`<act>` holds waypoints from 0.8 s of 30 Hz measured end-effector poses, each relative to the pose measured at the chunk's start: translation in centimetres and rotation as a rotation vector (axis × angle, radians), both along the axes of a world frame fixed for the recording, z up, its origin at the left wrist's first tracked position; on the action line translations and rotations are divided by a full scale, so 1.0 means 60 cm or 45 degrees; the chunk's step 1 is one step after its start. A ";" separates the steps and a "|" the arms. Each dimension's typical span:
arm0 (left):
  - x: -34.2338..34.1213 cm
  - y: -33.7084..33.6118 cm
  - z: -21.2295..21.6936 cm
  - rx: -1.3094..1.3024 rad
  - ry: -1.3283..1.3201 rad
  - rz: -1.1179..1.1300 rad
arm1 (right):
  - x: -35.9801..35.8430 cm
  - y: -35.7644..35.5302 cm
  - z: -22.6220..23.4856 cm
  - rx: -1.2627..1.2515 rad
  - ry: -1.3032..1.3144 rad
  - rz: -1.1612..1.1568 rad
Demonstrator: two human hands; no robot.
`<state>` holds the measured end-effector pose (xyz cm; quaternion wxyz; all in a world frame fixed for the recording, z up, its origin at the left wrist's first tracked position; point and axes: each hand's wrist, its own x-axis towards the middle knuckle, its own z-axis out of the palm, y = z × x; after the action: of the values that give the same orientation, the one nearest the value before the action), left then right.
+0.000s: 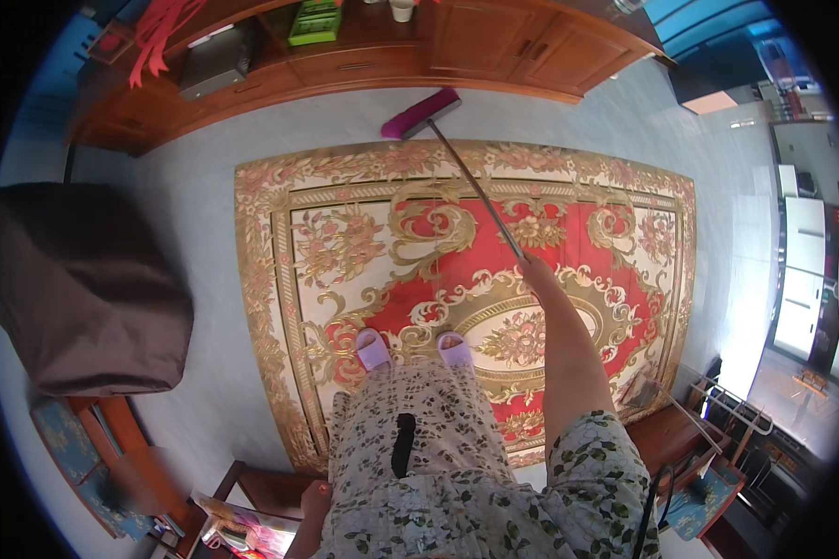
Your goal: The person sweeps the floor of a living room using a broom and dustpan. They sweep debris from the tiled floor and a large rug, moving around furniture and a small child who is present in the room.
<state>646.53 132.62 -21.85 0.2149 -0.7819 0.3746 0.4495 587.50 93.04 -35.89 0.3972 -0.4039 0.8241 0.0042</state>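
My right hand (535, 272) is closed round the upper end of a broom's grey pole, with the arm stretched out ahead. The broom (421, 114) has a purple head that rests on the pale floor, between the rug's far border and the wooden cabinet. Its pole slants across the rug (336, 196), which is patterned in red, cream and gold. My left hand (316, 500) is low beside my hip, close to a small table with bright printed items; its fingers are mostly hidden, and nothing shows in it. My feet, in lilac slippers (373, 350), stand on the rug.
Along the far side runs a long wooden cabinet (503, 42) holding a green box (315, 22) and a white cup (402, 10). A dark brown covered bulk (89, 289) stands at left. Wooden seats with blue cushions (708, 503) and a metal rack (727, 401) are near right.
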 end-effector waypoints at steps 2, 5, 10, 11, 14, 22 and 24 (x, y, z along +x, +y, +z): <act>-0.026 -0.042 0.018 0.050 -0.059 -0.085 | -0.044 0.036 -0.024 -0.018 -0.024 -0.084; -0.037 -0.062 0.017 0.062 -0.005 -0.117 | -0.083 0.101 -0.044 -0.038 -0.124 -0.255; -0.050 -0.084 0.001 0.139 0.004 -0.349 | -0.159 0.352 -0.058 -0.173 -0.005 -0.328; -0.055 -0.087 -0.001 0.206 -0.020 -0.407 | -0.169 0.415 -0.053 -0.186 0.030 -0.305; -0.063 -0.093 0.016 -0.017 0.103 -0.349 | -0.142 0.567 0.021 0.005 -0.025 -0.567; -0.087 -0.206 -0.004 -0.010 0.198 -0.760 | 0.000 0.929 0.320 0.579 -0.274 -1.517; -0.100 -0.229 0.010 -0.190 0.348 -0.721 | 0.035 0.965 0.372 0.648 -0.246 -1.561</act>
<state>640.54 118.85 -21.26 0.2210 -0.5927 0.6346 0.4441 589.61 150.94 -13.57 0.4825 0.2448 0.8386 -0.0642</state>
